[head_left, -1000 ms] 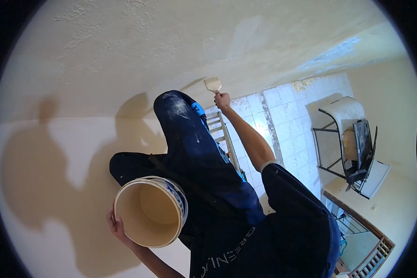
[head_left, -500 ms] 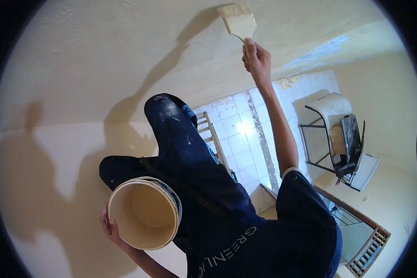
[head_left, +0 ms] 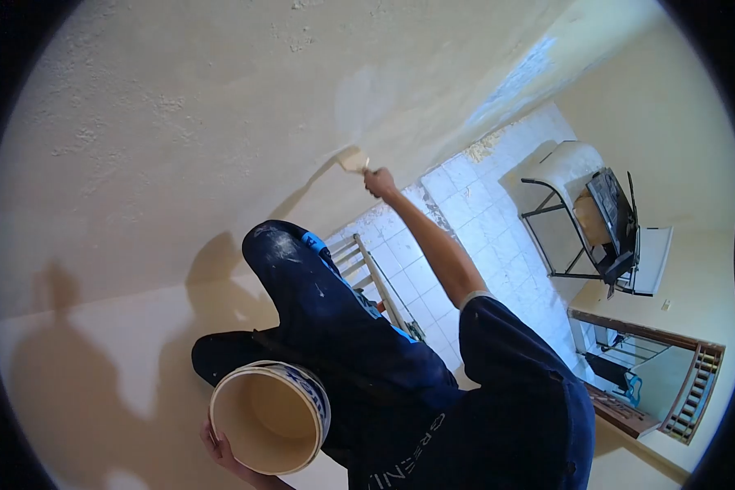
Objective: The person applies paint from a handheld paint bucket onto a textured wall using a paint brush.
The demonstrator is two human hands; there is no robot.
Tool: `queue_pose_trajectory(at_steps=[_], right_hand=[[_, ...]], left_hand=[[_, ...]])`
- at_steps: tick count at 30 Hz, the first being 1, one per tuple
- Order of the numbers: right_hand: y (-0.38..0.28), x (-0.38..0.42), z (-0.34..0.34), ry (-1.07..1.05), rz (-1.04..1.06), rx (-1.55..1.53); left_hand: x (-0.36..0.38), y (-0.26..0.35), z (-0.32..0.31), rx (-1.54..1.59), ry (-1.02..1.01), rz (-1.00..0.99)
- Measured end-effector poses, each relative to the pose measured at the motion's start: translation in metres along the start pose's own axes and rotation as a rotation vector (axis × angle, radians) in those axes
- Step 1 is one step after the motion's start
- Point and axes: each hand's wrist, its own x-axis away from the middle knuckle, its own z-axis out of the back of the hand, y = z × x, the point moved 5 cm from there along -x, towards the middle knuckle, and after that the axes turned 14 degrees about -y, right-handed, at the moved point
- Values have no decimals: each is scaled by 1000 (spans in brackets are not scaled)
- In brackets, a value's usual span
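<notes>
My right hand (head_left: 379,184) is closed around the handle of a wide, flat paintbrush (head_left: 353,159). The brush's bristle end is against or very close to the cream wall (head_left: 245,106), where a smoother, paler patch shows nearby. Low in the view, my left hand (head_left: 216,447) grips the side of a white plastic bucket (head_left: 227,412). Its mouth faces me, and cream-coloured material coats the inside. The bucket rests against my dark, paint-marked trousers (head_left: 310,278). Part of my left fingers is hidden behind the bucket.
Beneath my legs stands a ladder (head_left: 371,273) on a white tiled floor (head_left: 474,196). Further right, a metal-framed chair (head_left: 559,212) carries a box and dark items. A wood-framed opening (head_left: 629,322) lies at lower right. Rough, flaking spots mark the wall.
The brush in my right hand has moved down along the wall, closer to my knees. My view has tilted, and the bucket sits slightly lower and further right in it, still held.
</notes>
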Motion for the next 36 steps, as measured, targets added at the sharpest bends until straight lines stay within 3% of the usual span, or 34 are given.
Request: queue_pose_trajectory(at_steps=[5, 10, 13, 16, 17, 19, 21, 22, 23, 24, 26, 27, 29, 30, 32, 33, 35, 36], right_hand=[[-152, 73, 97, 3, 185, 92], [-268, 199, 157, 93, 678, -135], [-302, 211, 165, 53, 791, -243], [-270, 140, 131, -119, 844, -304], [-236, 111, 112, 9, 733, -262], [-156, 71, 73, -96, 773, -273], [-62, 45, 40, -252, 424, -337], [-15, 26, 33, -111, 166, 29], [0, 36, 34, -77, 67, 239], [-1, 38, 39, -77, 71, 234], [-3, 46, 49, -145, 44, -236], [-25, 49, 68, -89, 84, -152], [-123, 80, 112, 4, 114, -4], [-162, 81, 135, 39, 173, -2], [-250, 132, 170, -17, 405, -52], [-279, 168, 180, -34, 474, -67], [-328, 223, 195, -18, 660, -127], [-342, 242, 202, 15, 762, -181]], left_hand=[[4, -5, 6, -36, 112, 70], [-5, 3, -9, 31, 17, 65], [-9, 4, -11, 96, 24, 69], [-11, 7, -18, 109, 4, 41], [-12, 7, -22, 135, -33, 14], [-8, 4, -22, 161, -5, 21], [-3, -1, -16, 179, 26, 29], [0, -5, -11, 168, 36, 19], [2, -6, -6, 157, 46, 8], [2, -5, -5, 153, 44, 2], [5, -8, -4, 215, 31, 45], [5, -20, 4, 213, 21, 51], [3, -25, 17, -447, -88, -415], [2, -18, 12, -443, -94, -420], [-4, -1, -1, -592, -52, -194], [-4, 3, -3, -591, -59, -196], [-8, -14, -4, -7, -16, 74], [-6, -10, -9, -3, -17, 81]])
